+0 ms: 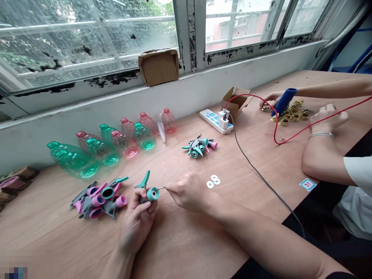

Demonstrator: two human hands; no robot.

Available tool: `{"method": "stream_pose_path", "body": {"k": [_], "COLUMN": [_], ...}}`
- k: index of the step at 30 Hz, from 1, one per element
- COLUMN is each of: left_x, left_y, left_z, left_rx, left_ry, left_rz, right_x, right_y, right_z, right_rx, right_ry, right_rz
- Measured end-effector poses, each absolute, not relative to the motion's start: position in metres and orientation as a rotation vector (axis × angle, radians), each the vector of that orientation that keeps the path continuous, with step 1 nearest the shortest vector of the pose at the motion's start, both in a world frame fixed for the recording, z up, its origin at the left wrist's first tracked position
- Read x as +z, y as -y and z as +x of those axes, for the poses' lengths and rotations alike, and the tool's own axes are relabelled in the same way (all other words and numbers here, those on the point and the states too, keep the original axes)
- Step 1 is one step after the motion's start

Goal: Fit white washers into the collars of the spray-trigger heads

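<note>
My left hand (141, 209) is closed around a grey and teal spray trigger head (152, 193). Its teal lever points up and its round collar faces right, showing a dark hole inside a pale ring. My right hand (187, 192) pinches a thin metal tool (161, 188), whose tip is at or close to the collar; contact cannot be made out, and most of the tool is hidden by the fingers. Three flat white washers (210, 185) lie right of my right hand. A pile of grey, pink and teal spray heads (99, 199) is left of my left hand.
Green and pink plastic bottles (112, 149) line the wall. A smaller spray-head pile (200, 146) and a power strip (215, 121) with cables lie farther back. At right, another person's hands (327, 118) are near brass-coloured parts (293, 115) and a blue ribbed tube (285, 101).
</note>
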State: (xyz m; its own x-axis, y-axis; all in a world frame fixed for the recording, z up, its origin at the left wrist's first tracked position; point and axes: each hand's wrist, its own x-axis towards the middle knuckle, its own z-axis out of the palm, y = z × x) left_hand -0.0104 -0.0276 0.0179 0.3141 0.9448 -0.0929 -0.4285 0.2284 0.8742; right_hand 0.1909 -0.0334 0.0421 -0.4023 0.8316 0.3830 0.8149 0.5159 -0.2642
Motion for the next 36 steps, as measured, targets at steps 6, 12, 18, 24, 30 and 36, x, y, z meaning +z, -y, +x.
{"method": "stream_pose_path", "body": {"k": [6,12,18,24,30,36], "left_x": [0.013,0.014,0.021,0.024,0.022,0.020], "left_y": [0.028,0.028,0.028,0.029,0.030,0.031], "left_z": [-0.005,-0.008,-0.010,-0.010,-0.012,-0.017], "left_rx": [1.211,1.198,1.118,1.078,0.948,0.893], "left_ry": [-0.746,-0.749,-0.722,-0.705,-0.773,-0.828], "left_rz": [0.981,0.930,0.719,0.620,0.723,0.773], "right_x": [0.042,0.041,0.031,0.025,0.040,0.044], "right_y": [0.043,0.036,0.025,0.023,0.027,0.032], "right_z": [0.177,0.184,0.193,0.193,0.204,0.202], "right_rx": [0.116,0.152,0.135,0.121,0.143,0.260], "right_ry": [2.239,2.357,2.396,2.365,2.428,2.421], "right_rz": [-1.462,-1.347,-1.078,-1.008,-0.986,-1.058]}}
